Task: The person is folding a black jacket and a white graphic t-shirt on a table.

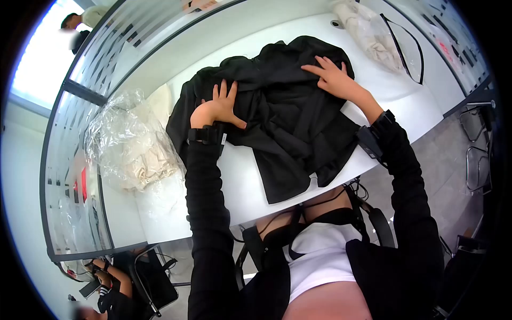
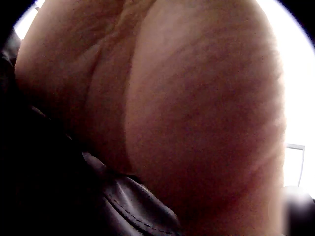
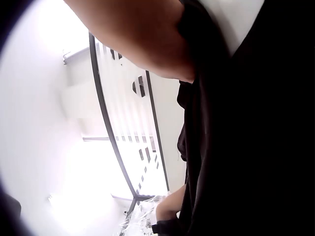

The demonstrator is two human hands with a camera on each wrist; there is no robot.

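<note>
A black garment [image 1: 288,101] lies spread and wrinkled over the white table [image 1: 240,184], one corner hanging toward the front edge. My left hand [image 1: 217,108] rests on its left part, fingers spread and pointing away from me. On the upper right part lies my right hand [image 1: 337,80], its fingers also extended on the cloth. In the left wrist view the palm [image 2: 197,98] fills most of the picture, above a stitched fold of dark cloth [image 2: 133,201]. The right wrist view has the right hand [image 3: 142,37] over the dark fabric [image 3: 206,147].
To the left sits a clear plastic bag [image 1: 122,138] with cream cloth in it. Another plastic bag [image 1: 368,37] with pale fabric and a black strap [image 1: 416,48] is at the back right. A glass partition [image 1: 72,176] borders the table. Other people are beyond it.
</note>
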